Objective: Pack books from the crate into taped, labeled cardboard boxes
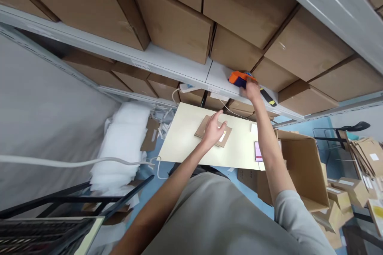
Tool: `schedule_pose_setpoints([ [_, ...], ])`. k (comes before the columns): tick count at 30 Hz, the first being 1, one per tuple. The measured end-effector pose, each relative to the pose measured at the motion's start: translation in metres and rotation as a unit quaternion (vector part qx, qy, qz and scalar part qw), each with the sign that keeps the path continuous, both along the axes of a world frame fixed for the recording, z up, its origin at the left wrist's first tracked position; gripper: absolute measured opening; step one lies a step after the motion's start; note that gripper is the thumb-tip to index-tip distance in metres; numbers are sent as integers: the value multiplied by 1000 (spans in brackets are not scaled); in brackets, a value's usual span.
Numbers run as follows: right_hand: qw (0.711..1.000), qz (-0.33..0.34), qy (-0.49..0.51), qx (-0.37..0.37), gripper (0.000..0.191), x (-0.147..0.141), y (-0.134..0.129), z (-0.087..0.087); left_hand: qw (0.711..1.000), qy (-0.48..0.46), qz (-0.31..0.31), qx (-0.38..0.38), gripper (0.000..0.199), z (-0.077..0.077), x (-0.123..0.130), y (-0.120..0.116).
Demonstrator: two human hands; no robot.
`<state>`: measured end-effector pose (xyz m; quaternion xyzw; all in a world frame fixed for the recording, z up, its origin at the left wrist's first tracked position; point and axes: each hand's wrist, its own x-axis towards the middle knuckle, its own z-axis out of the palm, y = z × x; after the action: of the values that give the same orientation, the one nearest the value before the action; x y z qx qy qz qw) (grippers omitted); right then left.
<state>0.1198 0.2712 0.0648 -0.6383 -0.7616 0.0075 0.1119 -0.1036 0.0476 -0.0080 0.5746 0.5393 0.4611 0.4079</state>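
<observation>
I see a flat cardboard parcel (201,127) directly beneath the left hand (213,129), its pale label showing beside the thumb. That hand is spread, thumb well away from the fingers; from here I cannot tell whether the palm presses on the parcel. Ahead of it and to its right, I have the right hand (252,89) closed around the near end of an orange-and-purple tape dispenser (237,77), at the edge of a grey shelf (220,75). A black-and-yellow tool (268,97) lies just right of that hand.

Under the left hand and around the parcel runs a cream table (182,139). A phone (257,152) with a lit screen lies on it, partly behind the right forearm. Beyond both hands I see brown boxes (233,50) packed along the shelf. To the right of the right forearm stands a big open carton (303,167); well left of the left hand, white wrapping material (119,147) is heaped.
</observation>
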Motion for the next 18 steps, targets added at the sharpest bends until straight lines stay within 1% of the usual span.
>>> schedule_pose_setpoints([
  [2,1000,-8,14,-3,52,0,-9,5,1000,-15,-3,-12,48,-2,-12,-5],
  [3,999,-15,30,2,51,-3,-21,8,1000,-27,-5,-14,45,-1,-18,-8],
  [5,995,-31,90,15,54,-15,-60,11,998,-58,-11,-10,40,2,-26,-15],
  [7,979,-35,199,17,57,-38,-114,10,996,-92,-10,0,36,9,-30,-25],
  [8,966,-38,256,13,57,-51,-143,8,994,-109,-6,8,35,12,-31,-32],
  [10,934,-42,355,-29,56,-79,-199,-1,990,-135,10,27,32,16,-32,-45],
  [12,899,-62,427,-71,55,-103,-244,-13,988,-142,33,47,27,17,-32,-58],
  [13,880,-78,460,-85,56,-112,-261,-19,988,-140,46,55,24,15,-32,-64],
  [15,847,-102,512,-101,57,-125,-284,-30,987,-129,69,65,19,9,-34,-76],
  [18,812,-114,558,-126,57,-131,-302,-42,987,-117,85,67,15,-3,-38,-91],
])
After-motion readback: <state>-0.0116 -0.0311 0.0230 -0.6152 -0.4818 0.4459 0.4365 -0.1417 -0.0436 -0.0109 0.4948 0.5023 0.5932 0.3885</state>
